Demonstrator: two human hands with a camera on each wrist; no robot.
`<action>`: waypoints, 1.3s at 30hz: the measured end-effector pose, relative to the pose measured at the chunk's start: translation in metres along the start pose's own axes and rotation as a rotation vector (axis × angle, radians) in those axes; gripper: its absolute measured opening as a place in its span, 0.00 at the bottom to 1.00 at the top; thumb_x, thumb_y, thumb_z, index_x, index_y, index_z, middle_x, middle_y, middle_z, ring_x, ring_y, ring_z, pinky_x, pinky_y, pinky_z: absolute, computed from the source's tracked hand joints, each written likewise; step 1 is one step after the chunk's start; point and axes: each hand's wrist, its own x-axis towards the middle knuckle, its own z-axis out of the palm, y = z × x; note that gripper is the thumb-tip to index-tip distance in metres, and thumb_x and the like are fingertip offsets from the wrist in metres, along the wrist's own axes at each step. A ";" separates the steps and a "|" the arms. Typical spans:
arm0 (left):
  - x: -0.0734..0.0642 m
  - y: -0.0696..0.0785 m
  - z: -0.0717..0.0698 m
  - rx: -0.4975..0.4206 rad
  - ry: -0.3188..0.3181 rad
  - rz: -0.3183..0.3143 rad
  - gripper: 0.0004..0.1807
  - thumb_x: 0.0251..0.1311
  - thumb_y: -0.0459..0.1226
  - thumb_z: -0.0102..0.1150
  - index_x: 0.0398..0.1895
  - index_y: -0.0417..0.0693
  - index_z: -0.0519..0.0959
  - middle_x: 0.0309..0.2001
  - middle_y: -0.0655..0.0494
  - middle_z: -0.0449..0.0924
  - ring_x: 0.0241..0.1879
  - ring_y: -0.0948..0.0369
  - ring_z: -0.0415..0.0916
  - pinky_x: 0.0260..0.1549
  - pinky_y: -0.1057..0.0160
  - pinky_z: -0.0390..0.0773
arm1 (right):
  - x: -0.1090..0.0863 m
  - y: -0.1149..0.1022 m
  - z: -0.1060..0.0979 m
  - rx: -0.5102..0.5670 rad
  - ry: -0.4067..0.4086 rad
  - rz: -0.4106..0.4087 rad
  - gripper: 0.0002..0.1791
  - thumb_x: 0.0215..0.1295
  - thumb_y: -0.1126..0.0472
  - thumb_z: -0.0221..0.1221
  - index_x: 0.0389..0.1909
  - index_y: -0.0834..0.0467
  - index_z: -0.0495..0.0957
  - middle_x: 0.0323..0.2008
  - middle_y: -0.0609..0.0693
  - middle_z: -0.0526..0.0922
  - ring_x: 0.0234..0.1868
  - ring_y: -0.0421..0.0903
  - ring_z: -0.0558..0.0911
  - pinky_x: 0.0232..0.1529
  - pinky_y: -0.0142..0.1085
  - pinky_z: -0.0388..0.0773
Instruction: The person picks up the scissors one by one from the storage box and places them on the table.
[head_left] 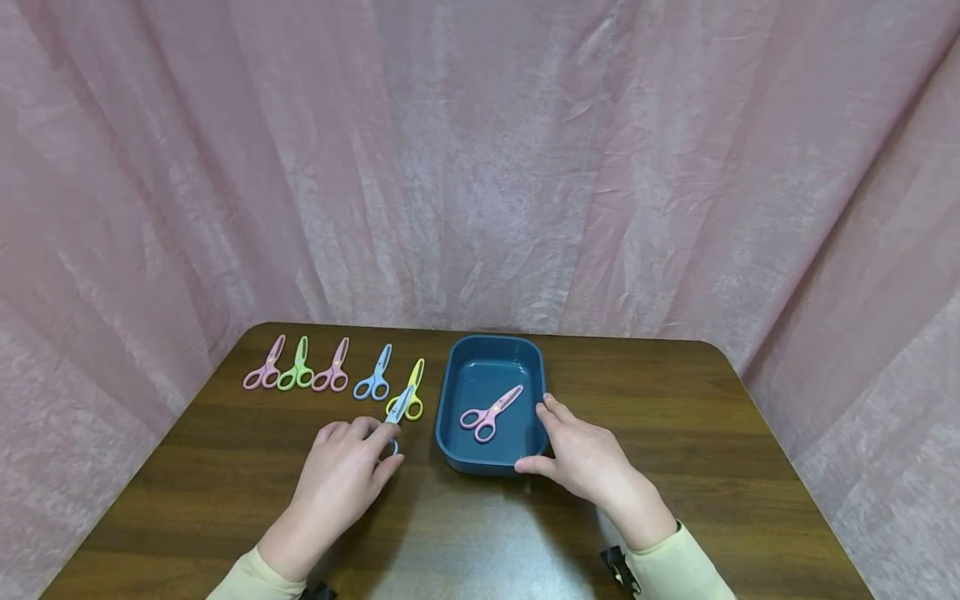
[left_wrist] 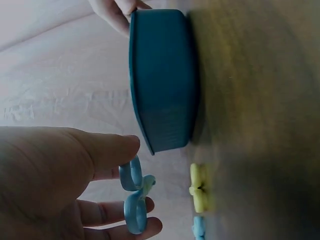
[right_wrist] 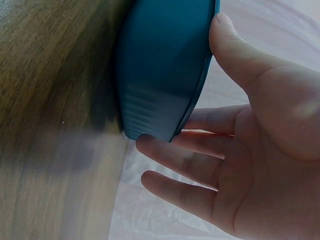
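Note:
My left hand (head_left: 341, 462) holds a pair of light blue scissors (head_left: 401, 406) by the handle, blades pointing away from me. In the left wrist view, the thumb is at one handle loop (left_wrist: 123, 178), with fingers behind the other. The blades overlap yellow scissors (head_left: 416, 382) on the table in the head view. To the right stands a dark blue rectangular tray (head_left: 486, 358), and pink scissors (head_left: 491, 414) lie in it. My right hand (head_left: 588, 454) rests at the tray's near right corner, thumb on the rim, other fingers extended along the outer side.
Left of the yellow scissors lie blue scissors (head_left: 375, 375), pink scissors (head_left: 333, 369), green scissors (head_left: 298, 367) and more pink scissors (head_left: 266, 367) in a row. Pink curtains (head_left: 480, 167) hang behind the brown wooden table (head_left: 675, 417).

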 end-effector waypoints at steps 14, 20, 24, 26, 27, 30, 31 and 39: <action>-0.019 0.005 0.009 0.064 -0.058 0.007 0.20 0.51 0.44 0.88 0.40 0.53 0.83 0.36 0.52 0.84 0.34 0.47 0.85 0.45 0.37 0.80 | 0.001 0.000 0.000 -0.003 -0.004 0.003 0.55 0.65 0.31 0.73 0.79 0.66 0.71 0.82 0.64 0.68 0.75 0.63 0.77 0.63 0.62 0.82; -0.022 0.006 0.009 0.077 -0.038 0.024 0.22 0.49 0.45 0.89 0.38 0.53 0.82 0.34 0.53 0.83 0.32 0.50 0.85 0.45 0.39 0.81 | 0.001 0.000 -0.001 -0.003 -0.006 0.004 0.55 0.65 0.31 0.73 0.79 0.66 0.71 0.82 0.64 0.67 0.75 0.63 0.77 0.64 0.62 0.82; -0.025 0.006 0.009 0.085 -0.072 0.012 0.23 0.48 0.47 0.89 0.38 0.53 0.81 0.35 0.53 0.83 0.31 0.51 0.85 0.49 0.37 0.81 | 0.000 0.000 -0.001 0.001 -0.009 0.008 0.55 0.65 0.31 0.73 0.79 0.66 0.71 0.82 0.64 0.67 0.75 0.63 0.77 0.64 0.62 0.82; -0.027 0.006 0.009 0.087 -0.102 0.001 0.23 0.48 0.47 0.89 0.39 0.53 0.82 0.36 0.54 0.83 0.31 0.51 0.84 0.51 0.35 0.80 | 0.001 -0.001 -0.001 0.001 -0.011 0.009 0.55 0.65 0.31 0.73 0.80 0.66 0.71 0.82 0.64 0.67 0.75 0.63 0.77 0.63 0.62 0.82; -0.028 0.007 0.008 0.086 -0.117 -0.004 0.23 0.48 0.48 0.89 0.40 0.53 0.83 0.37 0.53 0.83 0.31 0.51 0.85 0.52 0.34 0.79 | 0.001 -0.001 -0.001 0.000 -0.012 0.009 0.55 0.65 0.31 0.73 0.80 0.66 0.71 0.82 0.63 0.67 0.75 0.63 0.77 0.63 0.62 0.82; -0.030 0.007 0.006 0.088 -0.158 -0.015 0.23 0.50 0.49 0.88 0.44 0.53 0.85 0.40 0.53 0.83 0.34 0.52 0.85 0.55 0.31 0.78 | 0.001 0.000 -0.002 -0.003 -0.016 0.007 0.56 0.65 0.30 0.73 0.80 0.66 0.70 0.82 0.63 0.67 0.75 0.63 0.77 0.62 0.62 0.82; -0.031 0.008 0.005 0.092 -0.172 -0.017 0.23 0.51 0.49 0.88 0.45 0.53 0.86 0.41 0.53 0.83 0.35 0.52 0.85 0.56 0.31 0.78 | 0.001 0.000 -0.002 -0.005 -0.018 0.007 0.56 0.65 0.30 0.73 0.80 0.66 0.70 0.82 0.63 0.66 0.75 0.63 0.77 0.62 0.62 0.82; -0.039 0.015 -0.003 0.090 -0.304 -0.012 0.25 0.59 0.51 0.83 0.54 0.50 0.87 0.52 0.50 0.86 0.47 0.51 0.87 0.59 0.30 0.77 | 0.001 0.000 0.000 -0.005 -0.018 0.011 0.56 0.66 0.31 0.72 0.80 0.66 0.70 0.82 0.63 0.66 0.75 0.63 0.77 0.62 0.62 0.83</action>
